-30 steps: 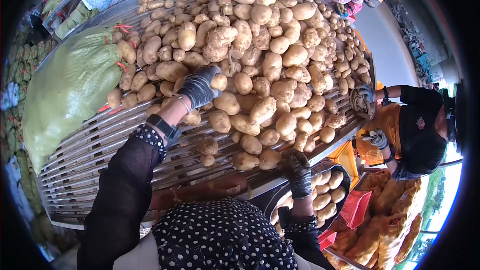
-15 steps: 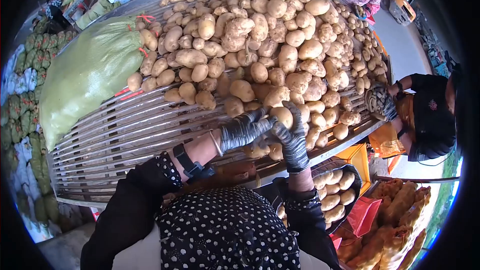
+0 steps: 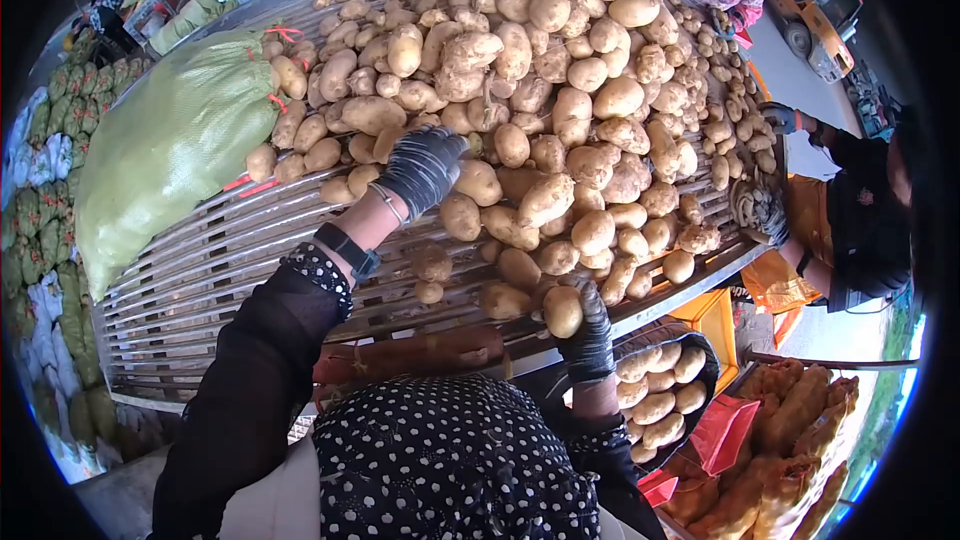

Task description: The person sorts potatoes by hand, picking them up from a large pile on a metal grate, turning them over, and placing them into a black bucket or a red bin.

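Observation:
My right hand [image 3: 588,336], in a dark striped glove, is closed around a potato [image 3: 563,311] at the near edge of the slatted table [image 3: 200,300]. My left hand [image 3: 422,170], gloved alike, lies over the left part of the potato pile [image 3: 540,130]. Its fingers bend down among the potatoes, and their tips are hidden, so I cannot see whether they grip one. Two loose potatoes, one of them small [image 3: 429,292], rest on the slats between my hands.
A full green mesh sack [image 3: 175,155] lies on the table's left side. Below the right edge stands a dark-rimmed container of potatoes [image 3: 655,406], beside a yellow crate [image 3: 712,325] and filled orange sacks [image 3: 790,450]. Co-workers' gloved hands [image 3: 757,208] are at the right and far edges.
My hands have parted. The left moved up and left onto the pile, while the right came down toward the near edge with a potato. A co-worker's hand at the right has moved toward the far side.

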`<state>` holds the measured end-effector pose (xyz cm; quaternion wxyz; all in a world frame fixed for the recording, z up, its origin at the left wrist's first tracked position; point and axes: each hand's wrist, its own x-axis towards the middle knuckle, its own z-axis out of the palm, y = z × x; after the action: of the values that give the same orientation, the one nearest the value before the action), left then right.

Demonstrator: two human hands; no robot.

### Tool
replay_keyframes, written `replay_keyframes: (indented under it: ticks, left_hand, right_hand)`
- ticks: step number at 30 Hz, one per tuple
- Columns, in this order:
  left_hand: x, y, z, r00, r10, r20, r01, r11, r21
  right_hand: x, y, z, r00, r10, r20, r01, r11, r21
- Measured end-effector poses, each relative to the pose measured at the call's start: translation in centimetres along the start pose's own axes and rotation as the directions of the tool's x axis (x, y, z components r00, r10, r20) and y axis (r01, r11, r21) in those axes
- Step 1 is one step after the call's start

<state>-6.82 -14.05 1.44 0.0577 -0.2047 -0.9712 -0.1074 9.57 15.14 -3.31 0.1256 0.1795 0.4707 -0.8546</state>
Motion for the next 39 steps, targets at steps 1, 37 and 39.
replay_keyframes:
  ticks: [1, 37, 39]
  left_hand:
    - [0.5, 1.2, 0.7, 0.998, -0.052, 0.039, 0.056, 0.989, -0.135]
    - [-10.2, 5.3, 1.6, 0.943, -0.201, 0.264, 0.328, 0.455, -0.828]
    - [-9.3, 6.8, -0.1, 0.938, -0.152, 0.311, 0.346, 0.379, -0.858]
  right_hand:
    - [-0.2, -0.1, 0.0, 1.0, 0.022, -0.012, -0.022, 1.0, 0.008]
    - [4.5, -10.1, -1.3, 0.802, -0.197, 0.564, 0.418, -0.49, -0.765]
    - [5.1, -10.3, -3.5, 0.837, -0.231, 0.496, 0.35, -0.473, -0.809]
